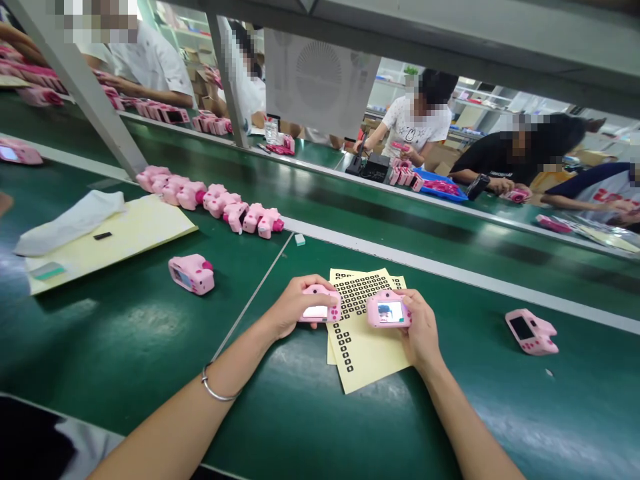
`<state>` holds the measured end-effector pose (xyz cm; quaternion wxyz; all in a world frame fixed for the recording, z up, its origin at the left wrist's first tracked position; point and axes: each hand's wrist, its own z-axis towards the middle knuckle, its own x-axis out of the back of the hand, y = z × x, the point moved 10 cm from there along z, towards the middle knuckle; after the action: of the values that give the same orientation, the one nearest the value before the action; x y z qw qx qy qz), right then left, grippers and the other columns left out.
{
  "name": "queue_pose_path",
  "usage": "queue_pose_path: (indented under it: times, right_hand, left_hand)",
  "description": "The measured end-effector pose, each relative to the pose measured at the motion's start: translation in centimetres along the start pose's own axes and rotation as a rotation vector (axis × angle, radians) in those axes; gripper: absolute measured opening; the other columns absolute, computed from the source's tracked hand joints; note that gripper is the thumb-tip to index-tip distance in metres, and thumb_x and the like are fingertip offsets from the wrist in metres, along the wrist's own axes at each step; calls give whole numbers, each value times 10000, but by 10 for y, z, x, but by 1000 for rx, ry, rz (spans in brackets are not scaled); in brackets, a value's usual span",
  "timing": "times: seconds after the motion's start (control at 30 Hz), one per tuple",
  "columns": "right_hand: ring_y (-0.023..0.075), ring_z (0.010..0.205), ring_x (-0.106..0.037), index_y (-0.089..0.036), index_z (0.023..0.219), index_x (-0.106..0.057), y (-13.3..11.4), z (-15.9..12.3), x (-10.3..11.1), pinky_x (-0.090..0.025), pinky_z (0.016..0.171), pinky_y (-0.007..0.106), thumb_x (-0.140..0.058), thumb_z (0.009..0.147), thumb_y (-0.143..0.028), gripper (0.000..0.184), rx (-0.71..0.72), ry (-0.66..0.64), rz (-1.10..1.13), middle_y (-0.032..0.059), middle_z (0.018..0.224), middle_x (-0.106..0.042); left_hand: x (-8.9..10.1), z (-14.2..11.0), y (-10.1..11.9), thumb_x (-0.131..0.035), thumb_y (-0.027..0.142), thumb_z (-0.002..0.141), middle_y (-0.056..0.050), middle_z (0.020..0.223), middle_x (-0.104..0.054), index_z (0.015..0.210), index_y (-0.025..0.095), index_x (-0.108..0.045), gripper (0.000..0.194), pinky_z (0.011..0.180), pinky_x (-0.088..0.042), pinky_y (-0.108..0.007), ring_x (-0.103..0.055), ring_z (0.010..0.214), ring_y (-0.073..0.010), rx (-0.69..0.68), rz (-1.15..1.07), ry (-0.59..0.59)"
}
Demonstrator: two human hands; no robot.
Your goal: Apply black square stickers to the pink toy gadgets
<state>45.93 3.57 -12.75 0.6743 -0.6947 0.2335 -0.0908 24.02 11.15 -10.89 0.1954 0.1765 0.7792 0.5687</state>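
My left hand (293, 308) is closed around a pink toy camera (320, 304) whose rear screen glows white. My right hand (421, 328) grips a second pink toy camera (389, 309) with a lit picture on its screen. Both cameras hover just above a yellow sheet (367, 350) carrying rows of small black square stickers, which lies on the green table (150, 333). A thin bracelet circles my left wrist.
A loose pink camera (191, 273) lies to the left, another (531, 331) to the right. A row of pink cameras (210, 198) lines the table's far edge. A yellow pad (115, 243) with a white cloth (70, 221) sits far left. Several people work across the conveyor belt (400, 213).
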Motion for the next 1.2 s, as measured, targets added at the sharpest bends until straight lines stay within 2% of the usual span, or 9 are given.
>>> queue_pose_path:
  times: [0.23,0.57,1.2]
  right_hand:
    - [107,595,-546,-174,900,-596,5,1,3,-402,498,187,-657,724,-438,323,-48,35,44,3,768,-612]
    - [122,633,-558,-182,927,-584,2,-2,2,-428,540,207,-612,776,-442,302,-15,15,-1,9,798,-618]
    - [126,669,-550,-184,933,-595,7,0,7,-401,541,199,-600,787,-444,298,-3,16,-52,16,830,-607]
  left_hand:
    - [0,1,-2,-775,311,617,-43,734,-639,889,134,-635,354,329,-414,-173,-604,529,-131,3,-1,2]
    - [-1,-1,-1,-769,296,629,-55,734,-647,901,124,-638,348,335,-422,-170,-611,538,-133,4,-2,-13]
    - [-1,-1,-2,-773,304,618,-68,775,-652,891,121,-637,356,330,-417,-174,-630,573,-153,0,-4,-18]
